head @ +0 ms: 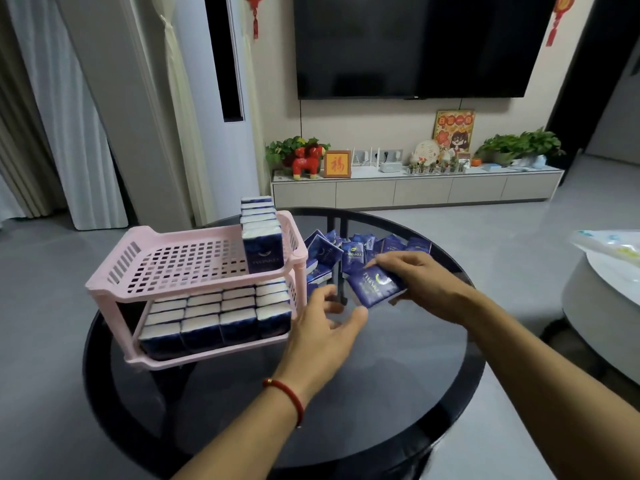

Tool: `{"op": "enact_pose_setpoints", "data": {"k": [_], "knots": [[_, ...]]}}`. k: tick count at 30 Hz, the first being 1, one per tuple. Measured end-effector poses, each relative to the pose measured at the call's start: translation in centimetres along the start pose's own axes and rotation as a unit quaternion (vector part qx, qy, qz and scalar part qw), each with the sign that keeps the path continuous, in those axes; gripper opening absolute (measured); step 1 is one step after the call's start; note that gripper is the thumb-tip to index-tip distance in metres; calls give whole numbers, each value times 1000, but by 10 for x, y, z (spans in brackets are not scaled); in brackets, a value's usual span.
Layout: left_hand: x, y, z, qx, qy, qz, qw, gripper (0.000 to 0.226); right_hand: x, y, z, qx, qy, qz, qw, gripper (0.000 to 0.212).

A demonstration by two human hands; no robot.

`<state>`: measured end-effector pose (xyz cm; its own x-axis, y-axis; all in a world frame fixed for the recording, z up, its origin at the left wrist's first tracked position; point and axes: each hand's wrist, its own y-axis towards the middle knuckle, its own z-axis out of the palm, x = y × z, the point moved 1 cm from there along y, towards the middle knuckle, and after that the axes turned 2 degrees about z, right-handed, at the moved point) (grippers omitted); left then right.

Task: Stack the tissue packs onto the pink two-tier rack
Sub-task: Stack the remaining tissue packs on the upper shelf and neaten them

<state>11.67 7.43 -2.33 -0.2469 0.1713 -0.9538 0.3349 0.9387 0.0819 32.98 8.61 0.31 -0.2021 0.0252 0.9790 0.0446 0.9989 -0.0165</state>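
Tissue packs [367,258]: loose heap on bench [346,393], right of pink rack [194,265].
Handling: probably light, soft, slick-wrapped; pinch across short edges.
Right hand [415,282]: grasping one pack [375,285].
Left hand [325,327]: released, reaching beneath.
Rack: lower tier filled; upper holds one row.

A large dark television [420,43] is mounted on a beige wall. Directly below it stands a long low white cabinet [415,192] carrying potted plants [519,145], a red toy animal [308,161], a framed picture [337,163] and small ornaments. Red hanging decorations [255,12] flank the television. Left of the television stands a tall white air conditioner [221,98], then pale curtains [69,116]. The floor [502,244] is grey and glossy. A round dark glass table [346,393] occupies the foreground.
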Motion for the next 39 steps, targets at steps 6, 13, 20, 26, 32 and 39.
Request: {"op": "enact_pose_setpoints", "data": {"k": [6, 13, 20, 26, 32, 39], "knots": [[8, 6, 8, 10, -88, -71, 994, 26, -35, 7, 19, 12, -143, 4, 990, 36], [18, 9, 3, 0, -126, -121, 985, 27, -92, 48, -33, -306, -443, 40, 842, 69], [24, 10, -5, 35, -137, -136, 981, 33, -106, 50, -35, -307, -489, -10, 816, 44], [23, 5, -8, 65, -155, -128, 977, 55, -93, 13, -31, -287, -457, -70, 839, 47], [12, 4, -3, 71, -284, -173, 940, 32, -42, -61, 12, -169, -436, -272, 841, 48], [6, -4, -7, 129, -310, -146, 931, 42, -32, -90, 51, -38, -435, -282, 854, 51]]}}
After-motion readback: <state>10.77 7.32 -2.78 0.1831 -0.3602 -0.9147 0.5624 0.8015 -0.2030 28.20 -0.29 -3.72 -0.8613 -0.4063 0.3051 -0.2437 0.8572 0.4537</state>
